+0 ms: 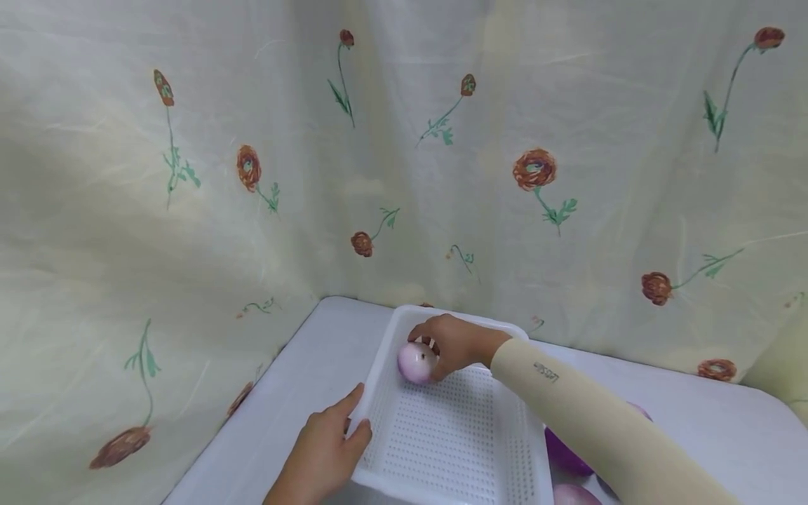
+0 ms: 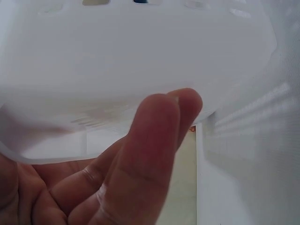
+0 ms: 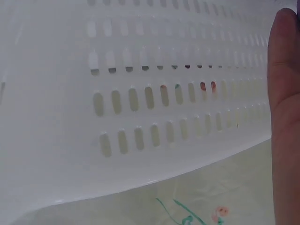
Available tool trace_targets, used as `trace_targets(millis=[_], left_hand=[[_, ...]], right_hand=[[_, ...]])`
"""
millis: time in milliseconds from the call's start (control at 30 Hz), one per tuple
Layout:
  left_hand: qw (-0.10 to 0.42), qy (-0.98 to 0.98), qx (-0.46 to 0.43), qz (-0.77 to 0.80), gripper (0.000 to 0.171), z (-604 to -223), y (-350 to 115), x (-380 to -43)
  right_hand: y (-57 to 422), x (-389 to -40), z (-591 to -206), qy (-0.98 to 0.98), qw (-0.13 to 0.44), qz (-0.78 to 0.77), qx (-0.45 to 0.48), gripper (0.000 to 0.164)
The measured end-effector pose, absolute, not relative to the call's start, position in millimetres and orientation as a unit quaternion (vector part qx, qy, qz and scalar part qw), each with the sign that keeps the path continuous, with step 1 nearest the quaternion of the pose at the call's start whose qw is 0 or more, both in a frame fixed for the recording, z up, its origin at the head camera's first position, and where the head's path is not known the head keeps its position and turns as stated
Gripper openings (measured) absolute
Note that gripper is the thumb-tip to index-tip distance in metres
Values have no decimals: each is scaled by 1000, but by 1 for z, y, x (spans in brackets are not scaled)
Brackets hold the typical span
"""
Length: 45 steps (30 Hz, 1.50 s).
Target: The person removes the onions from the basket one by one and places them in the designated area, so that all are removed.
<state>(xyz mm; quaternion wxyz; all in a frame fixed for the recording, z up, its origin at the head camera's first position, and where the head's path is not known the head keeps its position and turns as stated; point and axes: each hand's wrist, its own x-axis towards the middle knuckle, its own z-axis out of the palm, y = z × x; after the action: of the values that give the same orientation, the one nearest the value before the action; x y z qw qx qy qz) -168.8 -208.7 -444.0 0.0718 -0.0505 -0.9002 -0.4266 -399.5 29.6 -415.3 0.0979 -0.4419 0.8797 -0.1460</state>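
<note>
A white plastic basket (image 1: 442, 435) with a slotted floor and walls sits on the table in the head view. Its far corner holds a pale pink-purple onion (image 1: 416, 363), which my right hand (image 1: 456, 341) grips from above, thumb and fingers around it. My left hand (image 1: 328, 442) holds the basket's left rim, with the thumb on the near side of it. In the left wrist view, the fingers (image 2: 152, 140) of that hand show close beside the basket wall (image 2: 140, 51). The right wrist view shows part of the right hand (image 3: 286, 103) by the slotted wall (image 3: 56, 126); the onion is out of sight there.
Right of the basket, partly hidden by my right sleeve (image 1: 587, 414), lie a deep purple rounded item (image 1: 564, 452) and a pinkish-purple round one (image 1: 576, 495). A flower-patterned curtain (image 1: 404, 175) hangs behind the white table (image 1: 303, 361).
</note>
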Motion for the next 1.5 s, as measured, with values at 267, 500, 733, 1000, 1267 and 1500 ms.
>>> trace_targets(millis=[267, 500, 733, 1000, 1267, 1500], left_hand=[[68, -900, -53, -427, 57, -444, -207, -168], [65, -903, -55, -422, 57, -442, -208, -168], [65, -901, -51, -427, 57, -441, -204, -167], [64, -905, -34, -419, 56, -440, -203, -166], [57, -907, -23, -416, 56, -435, -200, -164], [59, -913, -16, -404, 55, -436, -196, -161]], right_hand=[[37, -390, -409, 877, 125, -226, -405, 66], [46, -384, -403, 869, 138, -268, -392, 63], [62, -375, -379, 872, 134, -252, -398, 65], [92, -354, -344, 871, 121, -263, -396, 66], [138, -297, -321, 842, 75, -287, -451, 65], [191, -232, -313, 828, 2, -290, -479, 66]])
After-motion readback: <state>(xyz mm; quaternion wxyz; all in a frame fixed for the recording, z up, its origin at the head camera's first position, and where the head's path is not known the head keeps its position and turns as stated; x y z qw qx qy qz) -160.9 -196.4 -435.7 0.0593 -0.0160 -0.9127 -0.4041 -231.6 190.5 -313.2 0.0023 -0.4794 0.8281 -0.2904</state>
